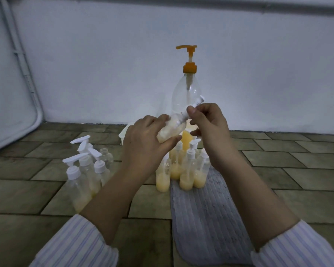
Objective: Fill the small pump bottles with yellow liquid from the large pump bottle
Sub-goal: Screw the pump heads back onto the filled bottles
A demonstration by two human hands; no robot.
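- Left hand (143,139) wrapped round the body of a small pump bottle (172,126), thumb under its base, fingers curled over the top side.
- Small pump bottle held tilted, base low toward the left, neck rising to the right; pale yellow liquid pooled in the lower part.
- Right hand (208,120) pinching the white pump cap (193,107) at the bottle's neck, thumb and forefinger closed on it; nozzle tip poking out past the fingers.
- Both hands raised in front of the large pump bottle (187,89), partly covering its lower half.
- Large pump bottle upright on the floor (27,199) near the white wall (258,74); orange pump head with spout pointing left; upper body clear, yellow liquid low in the base just visible between the hands.
- White tray (124,132) corner showing behind the left hand, beside the large bottle.
- Left cluster of capped small bottles (85,170) standing on the floor tiles, yellow liquid in the bottoms; one uncapped clear bottle (106,157) at the back of that group.
- Right cluster of capped small bottles (185,170) with yellow liquid, below the hands, some standing on the far end of a grey cloth (204,218), one just off its left edge.
- Striped sleeves (75,245) pushed back on both forearms.
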